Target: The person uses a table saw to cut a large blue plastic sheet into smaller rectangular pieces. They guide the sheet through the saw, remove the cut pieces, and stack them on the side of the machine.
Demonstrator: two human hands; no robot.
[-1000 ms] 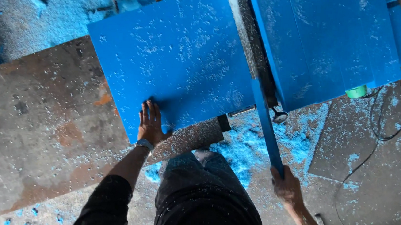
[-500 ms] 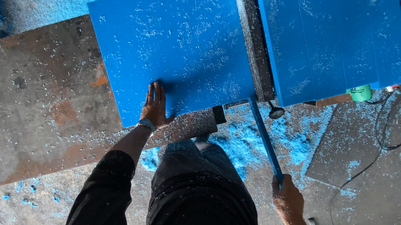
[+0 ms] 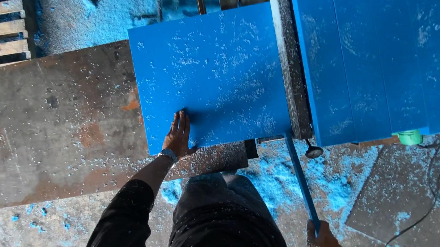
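At the near right, right hand clenched around the near end of a thin blue strip, low beside the dark trousers. Strip long and narrow, running away from the hand up to the near edge of the saw table, touching the gap beside the big sheet. Below it, floor covered with blue shavings.

Further on, left hand flat and released, palm down, fingers spread, pressing on the near edge of a large blue sheet, close to its near left corner. Watch on the wrist, black sleeve behind. Sheet rectangular, bright blue, dusted with pale chips, lying flat on a rusty metal table and slightly turned to its edges.

Right of the sheet, dark metal rail between it and a stack of blue boards. Near corner of the stack: green round cap and black cable. At the far left corner, wooden pallet.
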